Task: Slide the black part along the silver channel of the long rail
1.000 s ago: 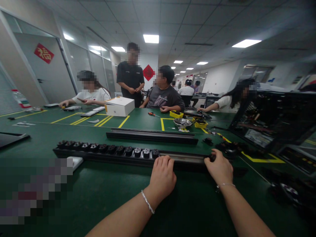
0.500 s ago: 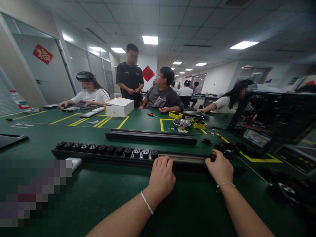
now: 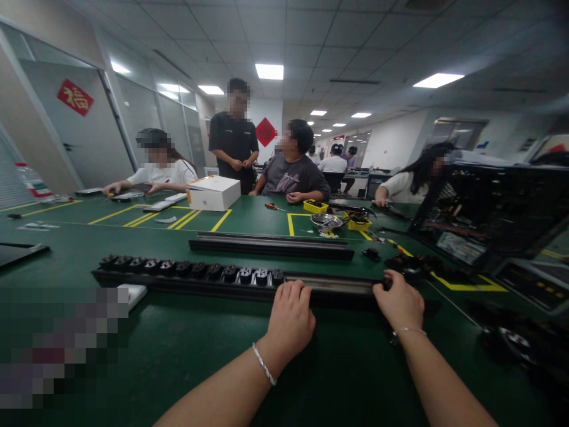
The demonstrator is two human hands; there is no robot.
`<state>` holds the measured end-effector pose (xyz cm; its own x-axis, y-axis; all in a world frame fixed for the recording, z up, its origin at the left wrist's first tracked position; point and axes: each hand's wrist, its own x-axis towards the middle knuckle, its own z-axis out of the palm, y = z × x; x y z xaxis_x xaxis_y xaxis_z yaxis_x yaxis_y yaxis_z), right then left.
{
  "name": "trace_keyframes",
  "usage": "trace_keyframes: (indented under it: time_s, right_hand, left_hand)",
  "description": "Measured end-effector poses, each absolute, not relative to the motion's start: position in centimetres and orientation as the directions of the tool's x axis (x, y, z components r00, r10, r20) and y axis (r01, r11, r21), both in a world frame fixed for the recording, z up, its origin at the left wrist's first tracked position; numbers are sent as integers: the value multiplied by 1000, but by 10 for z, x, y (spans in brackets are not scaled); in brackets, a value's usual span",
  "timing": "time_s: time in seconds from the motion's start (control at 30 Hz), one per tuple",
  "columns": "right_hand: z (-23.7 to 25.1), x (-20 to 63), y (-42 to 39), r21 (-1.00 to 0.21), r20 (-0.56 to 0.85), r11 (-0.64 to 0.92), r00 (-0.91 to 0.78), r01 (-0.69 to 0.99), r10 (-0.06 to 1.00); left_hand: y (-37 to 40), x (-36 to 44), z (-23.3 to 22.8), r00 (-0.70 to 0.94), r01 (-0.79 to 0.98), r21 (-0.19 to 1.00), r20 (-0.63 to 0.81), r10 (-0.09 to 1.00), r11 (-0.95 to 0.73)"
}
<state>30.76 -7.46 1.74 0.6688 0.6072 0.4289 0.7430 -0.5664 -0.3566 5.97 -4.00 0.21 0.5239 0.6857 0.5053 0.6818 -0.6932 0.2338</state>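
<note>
A green table (image 3: 186, 350) fills the lower half of the frame, marked with yellow lines. Across its centre, from left of middle to right of middle, lies a long black power strip (image 3: 222, 279); sockets (image 3: 195, 268) fill its left part, and its right part shows a bare metal channel. A second black rail (image 3: 271, 245) lies parallel just behind it, apart from it.

At the right edge stands a dark open chassis (image 3: 489, 219), tilted. At centre left, farther back, a white box (image 3: 213, 193) rests on the table.

Four people sit or stand along the far side in the upper centre; one standing person in a black shirt (image 3: 233, 142) is behind the box.

The left hand (image 3: 291, 317), in the lower centre, rests palm down on the near edge of the strip, fingers pressed together and curled over the channel. The right hand (image 3: 400, 302), in the lower right, is at the strip's right end, fingers curled around it; whether the fingertips pinch a part there cannot be told. Each wrist bears a thin bracelet.

Behind the rail, right of centre, stand a metal bowl (image 3: 326, 221) and two yellow trays (image 3: 316, 206). A small orange-handled tool (image 3: 275, 207) lies left of them. A white card (image 3: 133, 292) lies at the strip's left end, just beside it.
</note>
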Motion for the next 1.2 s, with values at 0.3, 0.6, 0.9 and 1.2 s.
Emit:
trace_keyframes:
  time_s: [0.3, 0.6, 0.9, 1.2]
  right_hand:
    - [21, 308, -77, -340, 414, -598, 686, 726, 598]
    - [22, 312, -79, -348, 384, -620, 711, 703, 589]
    - [18, 316, -76, -366, 403, -599, 702, 712, 588]
    - [16, 319, -76, -373, 409, -586, 694, 719, 592]
  left_hand:
    - [-39, 59, 1, 526, 673, 227, 521, 672, -703]
    - [-39, 59, 1, 532, 669, 230, 516, 671, -707]
    - [-39, 59, 0, 528, 671, 220, 528, 665, -708]
    - [-38, 59, -1, 533, 662, 221, 533, 657, -716]
